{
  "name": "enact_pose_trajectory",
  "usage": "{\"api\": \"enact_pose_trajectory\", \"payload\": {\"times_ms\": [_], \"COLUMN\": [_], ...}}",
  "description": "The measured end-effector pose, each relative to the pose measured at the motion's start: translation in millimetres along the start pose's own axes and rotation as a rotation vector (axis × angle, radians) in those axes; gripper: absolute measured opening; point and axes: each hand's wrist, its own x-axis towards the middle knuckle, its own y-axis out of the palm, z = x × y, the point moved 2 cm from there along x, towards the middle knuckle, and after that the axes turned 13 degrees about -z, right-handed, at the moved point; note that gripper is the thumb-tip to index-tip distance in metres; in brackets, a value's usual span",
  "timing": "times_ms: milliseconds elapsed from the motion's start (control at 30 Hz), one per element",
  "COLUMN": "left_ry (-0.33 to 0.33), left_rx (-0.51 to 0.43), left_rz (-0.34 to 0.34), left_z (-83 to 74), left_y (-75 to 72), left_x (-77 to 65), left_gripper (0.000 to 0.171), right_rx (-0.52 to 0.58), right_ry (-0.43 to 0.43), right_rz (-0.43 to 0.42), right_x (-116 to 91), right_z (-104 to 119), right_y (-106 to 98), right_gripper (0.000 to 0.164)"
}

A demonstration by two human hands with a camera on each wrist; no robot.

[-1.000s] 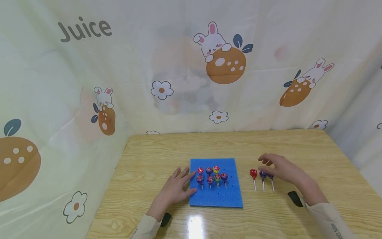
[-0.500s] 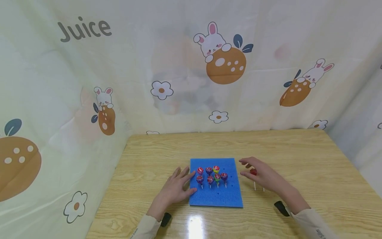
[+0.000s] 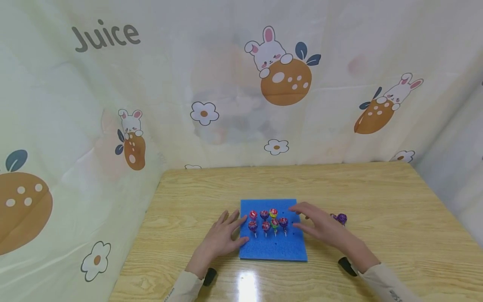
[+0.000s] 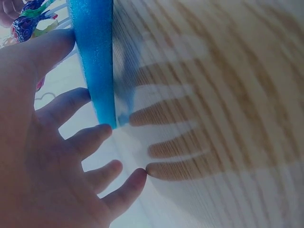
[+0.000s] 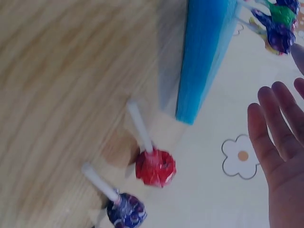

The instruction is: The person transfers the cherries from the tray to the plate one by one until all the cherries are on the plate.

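Observation:
A blue foam board (image 3: 288,251) lies on the table with several lollipops standing in it, among them a pink one (image 3: 253,215), a yellow one (image 3: 273,213) and a purple one (image 3: 283,222). With fingers spread, my left hand (image 3: 222,239) rests against the board's left edge; in the left wrist view the thumb and fingertips touch that edge. My right hand (image 3: 324,226) is over the board's right edge, thumb and fingers apart, nothing seen between them. Beneath it, hidden in the head view, lie a red lollipop (image 5: 156,167) and a purple one (image 5: 126,211).
Just right of my right hand, a purple lollipop (image 3: 342,218) lies on the wood-grain table (image 3: 396,201). Several small holes show in the foam's right part. A printed curtain (image 3: 234,84) hangs behind and beside the table.
My right hand has moved left from above the loose lollipops to the foam board's right edge, with its fingers extended. My left hand stays in place, and the lollipops in the board look unchanged.

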Motion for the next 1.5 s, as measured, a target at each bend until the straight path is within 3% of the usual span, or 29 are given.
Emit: {"api": "enact_pose_trajectory", "payload": {"times_ms": [400,833,1500], "left_ry": [-0.003,-0.009,-0.002], "left_rx": [-0.005,0.008,0.020], "left_rz": [0.005,0.015,0.011], "left_z": [0.7,-1.3,-0.6], "left_y": [-2.7,-2.9,-2.0], "left_x": [-1.6,-1.1,-1.5], "left_gripper": [0.068,0.068,0.068], "right_rx": [-0.102,-0.129,-0.083], "right_ry": [-0.163,-0.112,-0.012], "right_rz": [-0.011,0.008,0.119], "right_x": [5,5,10], "right_z": [11,14,12], "right_y": [18,23,17], "right_gripper": [0.045,0.036,0.033]}}
